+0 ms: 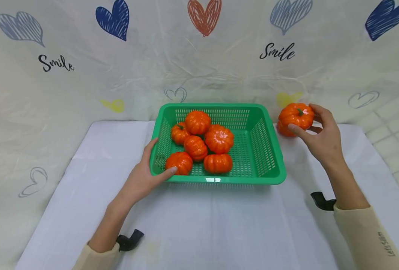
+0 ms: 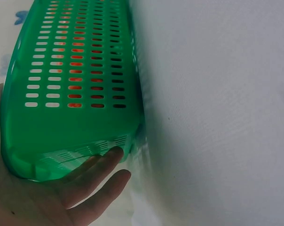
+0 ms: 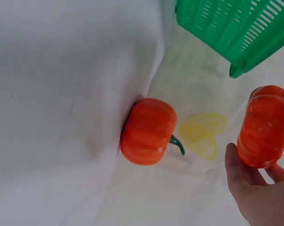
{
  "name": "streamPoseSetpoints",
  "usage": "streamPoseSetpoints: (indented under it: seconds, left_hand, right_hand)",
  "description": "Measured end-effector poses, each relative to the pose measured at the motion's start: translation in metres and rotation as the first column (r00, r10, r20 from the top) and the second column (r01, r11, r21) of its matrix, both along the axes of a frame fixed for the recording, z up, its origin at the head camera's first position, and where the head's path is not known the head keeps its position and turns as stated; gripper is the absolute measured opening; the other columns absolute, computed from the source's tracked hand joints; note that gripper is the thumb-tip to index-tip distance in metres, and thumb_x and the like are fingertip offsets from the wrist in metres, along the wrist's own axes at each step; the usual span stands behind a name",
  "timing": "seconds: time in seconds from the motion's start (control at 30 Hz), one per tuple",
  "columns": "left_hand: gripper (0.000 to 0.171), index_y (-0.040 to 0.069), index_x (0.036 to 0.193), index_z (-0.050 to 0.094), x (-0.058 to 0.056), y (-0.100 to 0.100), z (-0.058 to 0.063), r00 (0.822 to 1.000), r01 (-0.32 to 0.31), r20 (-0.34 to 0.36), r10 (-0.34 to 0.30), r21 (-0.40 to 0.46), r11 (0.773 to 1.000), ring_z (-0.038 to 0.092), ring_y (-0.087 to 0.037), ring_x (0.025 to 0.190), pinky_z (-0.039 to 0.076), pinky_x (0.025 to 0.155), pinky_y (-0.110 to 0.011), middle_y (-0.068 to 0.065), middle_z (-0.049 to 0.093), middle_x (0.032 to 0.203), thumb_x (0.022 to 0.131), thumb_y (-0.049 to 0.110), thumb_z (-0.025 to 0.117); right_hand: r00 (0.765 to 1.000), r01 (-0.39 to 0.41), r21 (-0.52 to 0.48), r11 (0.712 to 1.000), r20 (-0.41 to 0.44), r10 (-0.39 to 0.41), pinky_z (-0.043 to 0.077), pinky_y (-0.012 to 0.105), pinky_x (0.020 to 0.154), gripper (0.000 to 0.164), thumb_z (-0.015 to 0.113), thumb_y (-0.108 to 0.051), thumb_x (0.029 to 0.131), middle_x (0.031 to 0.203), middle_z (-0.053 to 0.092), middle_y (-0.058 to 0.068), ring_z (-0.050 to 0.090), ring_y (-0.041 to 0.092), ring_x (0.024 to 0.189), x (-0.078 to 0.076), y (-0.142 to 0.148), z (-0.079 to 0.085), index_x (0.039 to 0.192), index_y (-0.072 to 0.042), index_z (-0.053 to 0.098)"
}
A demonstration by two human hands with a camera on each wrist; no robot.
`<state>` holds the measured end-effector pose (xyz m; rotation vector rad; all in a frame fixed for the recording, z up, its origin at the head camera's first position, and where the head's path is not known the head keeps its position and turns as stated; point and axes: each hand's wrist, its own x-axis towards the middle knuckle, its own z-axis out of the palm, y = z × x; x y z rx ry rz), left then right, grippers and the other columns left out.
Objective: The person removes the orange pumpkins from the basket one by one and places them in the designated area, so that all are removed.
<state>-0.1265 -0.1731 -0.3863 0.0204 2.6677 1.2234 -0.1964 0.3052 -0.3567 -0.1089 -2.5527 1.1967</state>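
Observation:
A green plastic basket (image 1: pixel 270 180) stands near the table's back edge, with several small orange pumpkins (image 1: pixel 219 139) grouped in its left part. My left hand (image 1: pixel 141 182) grips the basket's near left corner, thumb over the rim; in the left wrist view its fingers (image 2: pixel 97 176) lie outside the wall. To the right of the basket, my right hand (image 1: pixel 325 140) holds a pumpkin (image 1: pixel 294 114) with a green stem between thumb and fingers, raised over the table. Another pumpkin (image 3: pixel 149 132) lies on its side on the table; in the head view the held one mostly hides it.
A white cloth (image 1: pixel 199 225) covers the table. Behind it hangs a pale sheet (image 1: pixel 233 67) printed with hearts and lettering. The basket's right part shows bare slotted floor (image 1: pixel 243 150). A black strap end (image 1: pixel 322 201) sticks out at the right wrist, another (image 1: pixel 130 240) at the left.

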Motion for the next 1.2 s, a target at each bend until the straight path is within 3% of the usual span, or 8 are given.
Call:
streamPoseSetpoints:
  seconds: [0.2, 0.37, 0.67, 0.8, 0.97, 1.2]
  left_hand:
    - [0.107, 0.045, 0.165, 0.002, 0.000, -0.001, 0.000, 1.000, -0.005, 0.006, 0.005, 0.001, 1.000, 0.055, -0.044, 0.135, 0.049, 0.104, -0.065, -0.018, 0.042, 0.163, 0.087, 0.070, 0.070]
    - [0.107, 0.045, 0.165, 0.001, 0.000, -0.001, 0.001, 1.000, -0.004, 0.006, 0.004, 0.005, 1.000, 0.055, -0.043, 0.134, 0.050, 0.103, -0.063, -0.018, 0.043, 0.162, 0.087, 0.070, 0.070]
    - [0.106, 0.046, 0.165, 0.001, -0.001, 0.000, 0.001, 1.000, -0.007, 0.009, 0.007, 0.004, 1.000, 0.054, -0.044, 0.136, 0.050, 0.104, -0.065, -0.018, 0.042, 0.163, 0.087, 0.070, 0.069]
    - [0.105, 0.047, 0.164, 0.002, 0.000, 0.000, 0.001, 1.000, -0.012, 0.014, 0.012, 0.006, 1.000, 0.054, -0.044, 0.136, 0.050, 0.104, -0.065, -0.018, 0.042, 0.163, 0.087, 0.070, 0.069]
    - [0.105, 0.048, 0.164, 0.001, 0.000, 0.000, 0.001, 1.000, -0.010, 0.022, 0.010, 0.013, 1.000, 0.053, -0.043, 0.137, 0.049, 0.105, -0.065, -0.017, 0.042, 0.163, 0.087, 0.071, 0.070]
    - [0.106, 0.050, 0.163, 0.001, -0.001, 0.000, 0.000, 1.000, -0.010, 0.023, 0.009, 0.015, 1.000, 0.053, -0.043, 0.137, 0.048, 0.105, -0.064, -0.017, 0.042, 0.163, 0.086, 0.072, 0.070]
  right_hand:
    - [0.999, 0.046, -0.005, 0.999, 0.028, -0.046, 0.043, 0.008, 0.098, 0.077, 0.075, -0.032, 0.096, 0.163, 0.039, 0.007, 0.043, 0.008, 0.132, -0.002, 0.016, -0.002, 0.162, -0.024, 0.036]
    - [0.988, 0.132, -0.008, 0.991, 0.078, -0.131, 0.045, 0.018, 0.113, 0.077, 0.074, -0.039, 0.096, 0.166, 0.032, 0.001, 0.041, 0.017, 0.141, -0.005, 0.026, -0.002, 0.162, -0.026, 0.035]
    - [0.966, 0.228, -0.040, 0.973, 0.135, -0.221, 0.044, 0.022, 0.116, 0.078, 0.074, -0.045, 0.094, 0.159, 0.034, -0.013, 0.044, 0.018, 0.143, -0.013, 0.042, -0.006, 0.161, -0.030, 0.036]
    - [0.964, 0.238, -0.023, 0.971, 0.131, -0.233, 0.045, 0.020, 0.114, 0.077, 0.074, -0.047, 0.094, 0.145, 0.039, -0.021, 0.046, 0.008, 0.133, -0.016, 0.049, -0.011, 0.161, -0.030, 0.039]
    - [0.957, 0.267, -0.002, 0.964, 0.122, -0.265, 0.044, 0.012, 0.102, 0.077, 0.074, -0.049, 0.093, 0.134, 0.039, -0.028, 0.037, -0.010, 0.115, -0.020, 0.058, -0.016, 0.160, -0.029, 0.041]
    - [0.936, 0.314, -0.033, 0.949, 0.181, -0.304, 0.041, 0.018, 0.114, 0.074, 0.069, -0.046, 0.097, 0.161, 0.038, -0.014, 0.038, -0.005, 0.129, -0.027, 0.070, -0.024, 0.162, -0.031, 0.035]
